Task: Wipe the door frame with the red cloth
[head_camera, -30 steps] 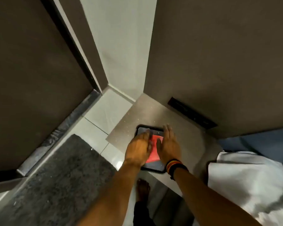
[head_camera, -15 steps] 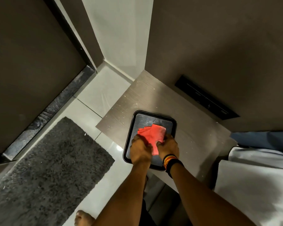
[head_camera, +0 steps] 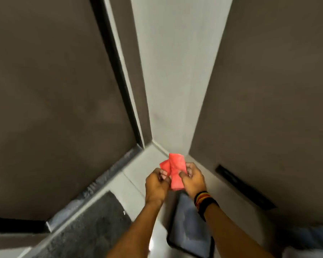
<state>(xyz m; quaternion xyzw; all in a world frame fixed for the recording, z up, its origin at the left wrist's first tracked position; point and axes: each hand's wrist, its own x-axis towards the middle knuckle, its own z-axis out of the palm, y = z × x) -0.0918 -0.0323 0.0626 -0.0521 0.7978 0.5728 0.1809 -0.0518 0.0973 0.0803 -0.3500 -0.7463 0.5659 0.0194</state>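
Note:
The red cloth (head_camera: 175,170) is folded and held up in the air between both hands, in front of the room's corner. My left hand (head_camera: 157,185) pinches its left edge. My right hand (head_camera: 193,180), with a striped band on the wrist, grips its right side. The pale door frame (head_camera: 128,94) runs up the left of centre, beside a dark door (head_camera: 50,108) with a black edge strip. The cloth is apart from the frame.
A dark tray (head_camera: 190,233) sits on a low surface below my hands. A grey shaggy mat (head_camera: 90,229) lies on the tiled floor at lower left, by a dark stone threshold (head_camera: 101,185). A black slot (head_camera: 244,187) marks the brown panel at right. White fabric shows at bottom right.
Both hands lifted the red cloth off the tray and raised it. My view tilted upward, toward the corner and the door frame.

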